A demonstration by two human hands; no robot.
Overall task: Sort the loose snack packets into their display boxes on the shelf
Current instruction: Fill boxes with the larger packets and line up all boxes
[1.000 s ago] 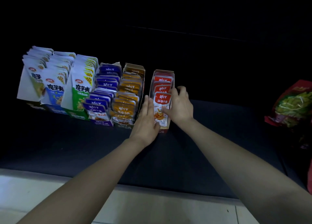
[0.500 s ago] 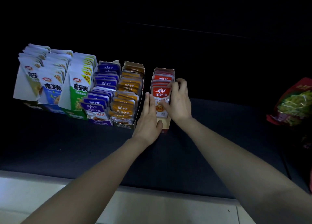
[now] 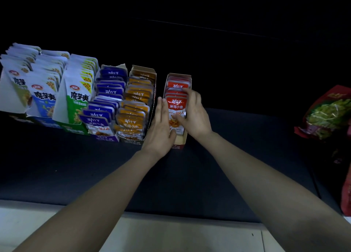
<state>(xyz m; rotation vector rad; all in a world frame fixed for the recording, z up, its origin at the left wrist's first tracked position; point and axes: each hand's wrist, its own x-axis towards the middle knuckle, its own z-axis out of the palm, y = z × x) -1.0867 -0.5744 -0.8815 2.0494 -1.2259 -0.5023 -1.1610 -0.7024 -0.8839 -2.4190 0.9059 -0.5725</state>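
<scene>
A narrow cardboard display box (image 3: 179, 75) stands on the dark shelf (image 3: 76, 166) and holds a row of red snack packets (image 3: 176, 105). My left hand (image 3: 160, 130) lies flat against the box's left wall, fingers straight, thumb at the front corner. Over the right side reaches my right hand (image 3: 196, 116); its thumb presses the front packet's face while its fingers curl round the stack's top right edge. The box's right wall is hidden by that hand.
Left of the red box stand an orange packet box (image 3: 136, 99), a purple packet box (image 3: 109, 92) and boxes of tall white bags (image 3: 76, 92). A red and green bag (image 3: 326, 115) lies at the far right. A pale floor strip (image 3: 171, 232) runs below the shelf edge.
My right hand has reached a little further back along the red packets and pushed the front ones more upright. My left hand has stayed against the box's left wall.
</scene>
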